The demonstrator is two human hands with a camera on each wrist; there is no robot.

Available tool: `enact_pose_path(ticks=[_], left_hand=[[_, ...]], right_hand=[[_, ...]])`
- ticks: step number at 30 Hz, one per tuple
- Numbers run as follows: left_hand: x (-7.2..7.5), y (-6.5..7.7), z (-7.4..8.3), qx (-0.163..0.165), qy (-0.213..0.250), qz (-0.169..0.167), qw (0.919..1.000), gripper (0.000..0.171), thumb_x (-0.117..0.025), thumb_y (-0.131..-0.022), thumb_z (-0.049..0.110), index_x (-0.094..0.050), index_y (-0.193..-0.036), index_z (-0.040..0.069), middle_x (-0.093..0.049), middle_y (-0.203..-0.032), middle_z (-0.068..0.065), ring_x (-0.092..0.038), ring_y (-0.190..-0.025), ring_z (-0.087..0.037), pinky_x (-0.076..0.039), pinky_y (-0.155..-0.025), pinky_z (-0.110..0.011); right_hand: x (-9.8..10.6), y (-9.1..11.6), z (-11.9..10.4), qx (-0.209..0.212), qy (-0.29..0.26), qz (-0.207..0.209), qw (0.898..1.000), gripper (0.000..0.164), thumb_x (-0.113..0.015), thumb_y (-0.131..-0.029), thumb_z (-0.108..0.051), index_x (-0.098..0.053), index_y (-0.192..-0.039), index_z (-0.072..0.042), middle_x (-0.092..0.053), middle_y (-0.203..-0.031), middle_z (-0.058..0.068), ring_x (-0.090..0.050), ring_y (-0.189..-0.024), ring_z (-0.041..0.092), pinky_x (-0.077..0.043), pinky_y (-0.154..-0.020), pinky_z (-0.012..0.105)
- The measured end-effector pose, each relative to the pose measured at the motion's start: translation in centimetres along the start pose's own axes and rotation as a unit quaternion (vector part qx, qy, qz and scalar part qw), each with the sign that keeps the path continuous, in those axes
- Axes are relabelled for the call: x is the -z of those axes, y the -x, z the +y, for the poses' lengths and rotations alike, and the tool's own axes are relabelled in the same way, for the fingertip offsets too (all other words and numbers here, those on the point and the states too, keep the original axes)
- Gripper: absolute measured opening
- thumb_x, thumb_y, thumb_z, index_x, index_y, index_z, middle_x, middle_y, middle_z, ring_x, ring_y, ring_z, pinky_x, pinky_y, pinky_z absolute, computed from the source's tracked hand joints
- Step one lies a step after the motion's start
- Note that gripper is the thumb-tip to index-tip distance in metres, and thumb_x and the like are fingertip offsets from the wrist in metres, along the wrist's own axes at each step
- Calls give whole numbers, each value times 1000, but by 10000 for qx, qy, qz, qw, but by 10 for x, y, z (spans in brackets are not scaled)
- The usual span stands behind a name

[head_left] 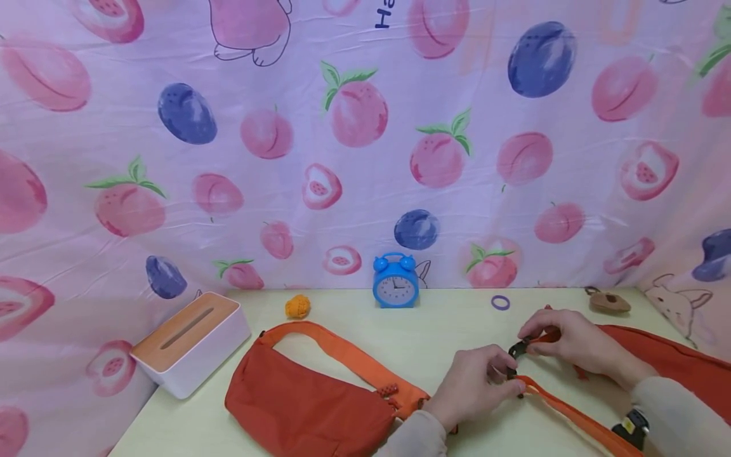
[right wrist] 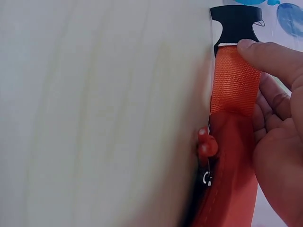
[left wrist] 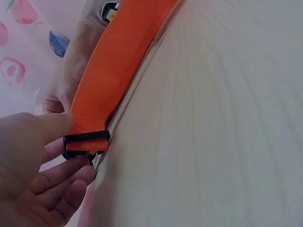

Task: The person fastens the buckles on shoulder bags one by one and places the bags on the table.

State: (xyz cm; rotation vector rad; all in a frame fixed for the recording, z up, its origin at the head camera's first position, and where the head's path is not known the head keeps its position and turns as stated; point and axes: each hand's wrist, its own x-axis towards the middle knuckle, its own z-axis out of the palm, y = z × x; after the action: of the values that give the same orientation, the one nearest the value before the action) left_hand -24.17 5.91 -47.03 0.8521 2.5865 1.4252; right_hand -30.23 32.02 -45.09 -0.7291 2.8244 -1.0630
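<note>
My left hand (head_left: pixel 471 384) pinches a black strap buckle (left wrist: pixel 85 144) at the end of a wide orange strap (left wrist: pixel 118 71). Thumb and fingertips meet around its edge. Just beyond, my right hand (head_left: pixel 577 346) grips another black buckle piece (right wrist: pixel 236 23) on short orange webbing (right wrist: pixel 236 80), thumb at its base. That webbing is sewn to a red shoulder bag (head_left: pixel 674 355), whose zipper has a small red pull (right wrist: pixel 206 144). In the head view the two buckle pieces sit close together, partly covered by fingers. The orange strap runs down toward the front right.
Another red bag (head_left: pixel 308 403) with an orange strap lies left of my hands. A tissue box (head_left: pixel 194 346) stands at far left. Along the back are an orange yarn ball (head_left: pixel 297 307), a blue alarm clock (head_left: pixel 395 282), a purple ring (head_left: pixel 500 303) and a brown pouch (head_left: pixel 610 302).
</note>
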Motion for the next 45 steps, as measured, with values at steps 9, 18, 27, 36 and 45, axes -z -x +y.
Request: enact_pose_path(ticks=[9, 18, 27, 36, 45], left_hand=[[-1, 0, -1, 143, 381, 642, 9971, 10, -84, -90, 29, -78, -84, 23, -65, -67, 24, -62, -59, 8, -52, -56, -15], [7, 5, 2, 477, 875, 984, 9901, 26, -86, -81, 6, -65, -76, 19, -64, -67, 13, -60, -59, 0, -53, -57, -18], [22, 13, 5, 800, 1203, 1045, 9840, 26, -83, -79, 7, -61, -86, 18, -64, -74, 6, -60, -65, -4, -52, -63, -20], [29, 17, 1, 1138, 1561, 678, 9788, 25, -86, -80, 10, -63, -88, 19, -69, -84, 8, -64, -73, -7, -55, -71, -21], [30, 21, -1, 965, 1961, 385, 9751, 23, -80, -81, 0, -61, -82, 13, -75, -76, 8, -69, -65, -7, -56, -60, -21]], right_hand=[[-2, 3, -1, -129, 67, 432, 9990, 19, -85, -88, -25, -76, -105, -28, -72, -98, -10, -67, -89, 10, -53, -80, 24], [8, 8, -11, -85, -152, 728, 9972, 15, -79, -93, -22, -72, -105, -27, -75, -107, -8, -70, -88, 16, -54, -77, 25], [18, 19, -26, 10, -481, 876, 9950, 17, -76, -96, -19, -61, -105, -15, -77, -98, 2, -66, -81, 21, -49, -69, 27], [8, 22, -26, 153, -1070, 917, 9899, 19, -79, -94, -17, -60, -97, -11, -74, -116, 7, -73, -95, 20, -58, -79, 26], [1, 23, -29, 19, -1482, 928, 9846, 23, -84, -89, -20, -66, -99, -9, -66, -124, 17, -72, -103, 22, -60, -84, 27]])
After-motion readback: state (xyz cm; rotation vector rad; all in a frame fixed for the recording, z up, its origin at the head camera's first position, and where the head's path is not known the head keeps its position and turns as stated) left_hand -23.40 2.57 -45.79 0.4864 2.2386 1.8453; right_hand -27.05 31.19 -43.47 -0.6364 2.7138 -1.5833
